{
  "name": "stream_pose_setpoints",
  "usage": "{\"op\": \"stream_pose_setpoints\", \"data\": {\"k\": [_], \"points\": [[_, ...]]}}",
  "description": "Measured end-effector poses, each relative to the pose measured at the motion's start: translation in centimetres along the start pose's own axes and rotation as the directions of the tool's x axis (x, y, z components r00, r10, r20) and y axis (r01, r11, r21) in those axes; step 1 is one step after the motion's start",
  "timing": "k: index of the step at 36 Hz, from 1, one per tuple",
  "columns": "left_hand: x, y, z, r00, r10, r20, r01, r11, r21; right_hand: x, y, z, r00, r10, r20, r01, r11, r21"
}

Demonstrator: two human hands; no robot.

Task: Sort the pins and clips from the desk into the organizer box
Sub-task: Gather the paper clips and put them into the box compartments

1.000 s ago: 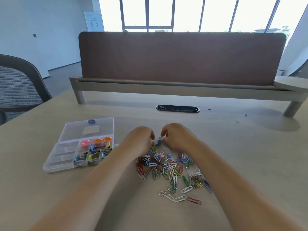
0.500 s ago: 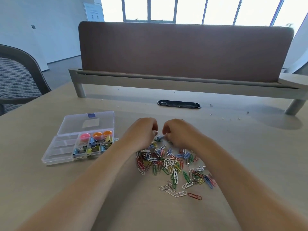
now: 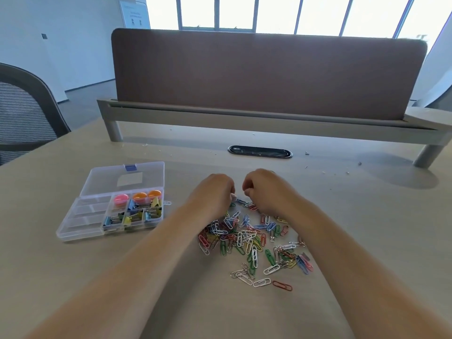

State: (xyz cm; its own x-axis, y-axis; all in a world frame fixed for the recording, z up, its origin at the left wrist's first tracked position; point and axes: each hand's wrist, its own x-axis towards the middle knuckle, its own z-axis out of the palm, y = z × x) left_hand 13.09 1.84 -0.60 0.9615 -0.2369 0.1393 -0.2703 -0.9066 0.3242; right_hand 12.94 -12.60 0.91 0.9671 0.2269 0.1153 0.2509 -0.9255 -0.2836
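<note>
Hardly shifted since a second ago, the left hand [image 3: 215, 192] and right hand [image 3: 264, 189] sit at the far edge of a heap of coloured wire paper clips [image 3: 247, 238], too many to count, on the pale bench [image 3: 354, 216]. Each grip is curled; whether either pinches a clip I cannot tell. Left, one clear plastic organizer box [image 3: 80, 228] lies open, holding one pink round piece [image 3: 121, 198], two orange round pieces [image 3: 140, 196] and several blue and yellow binder clips [image 3: 137, 216]; its lid label [image 3: 129, 179] is unreadable.

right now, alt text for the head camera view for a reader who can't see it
A left hand and right hand, fingers curled, sit close together at the far edge of a heap of coloured paper clips on a beige desk. Left of them lies an open clear organizer box holding binder clips.
</note>
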Motion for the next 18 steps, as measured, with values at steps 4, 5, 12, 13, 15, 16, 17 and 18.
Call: {"op": "stream_pose_setpoints", "data": {"k": [4,5,12,13,15,16,17,18], "points": [[0.0,0.1,0.3,1.0,-0.002,-0.014,0.002,1.0,0.014,-0.2,0.3,-0.1,1.0,0.007,-0.014,-0.007,1.0,0.02],[0.0,0.2,0.3,1.0,0.001,-0.015,-0.001,1.0,0.018,-0.2,0.4,-0.1,1.0,0.009,-0.016,-0.008,1.0,0.022],[-0.3,0.6,0.3,0.999,0.042,-0.016,-0.042,0.998,0.038,-0.6,0.6,-0.3,1.0,0.013,-0.027,-0.012,1.0,0.023],[-0.2,0.6,0.3,0.999,0.046,-0.016,-0.046,0.998,0.037,-0.7,0.7,-0.3,0.999,0.015,-0.028,-0.014,0.999,0.029],[-0.2,0.6,0.4,0.999,0.045,-0.014,-0.045,0.998,0.033,-1.0,0.9,-0.4,0.999,0.019,-0.03,-0.018,0.999,0.038],[-0.2,0.7,0.4,0.999,0.042,-0.013,-0.042,0.999,0.029,-1.1,1.0,-0.5,0.999,0.024,-0.027,-0.023,0.999,0.044],[-0.2,0.7,0.3,0.999,0.038,-0.014,-0.038,0.999,0.021,-1.1,1.2,-0.5,0.999,0.031,-0.023,-0.03,0.998,0.05],[-0.3,0.8,0.3,0.999,0.032,-0.02,-0.032,0.999,0.009,-1.2,1.3,-0.6,0.999,0.037,-0.018,-0.035,0.998,0.058]]}}
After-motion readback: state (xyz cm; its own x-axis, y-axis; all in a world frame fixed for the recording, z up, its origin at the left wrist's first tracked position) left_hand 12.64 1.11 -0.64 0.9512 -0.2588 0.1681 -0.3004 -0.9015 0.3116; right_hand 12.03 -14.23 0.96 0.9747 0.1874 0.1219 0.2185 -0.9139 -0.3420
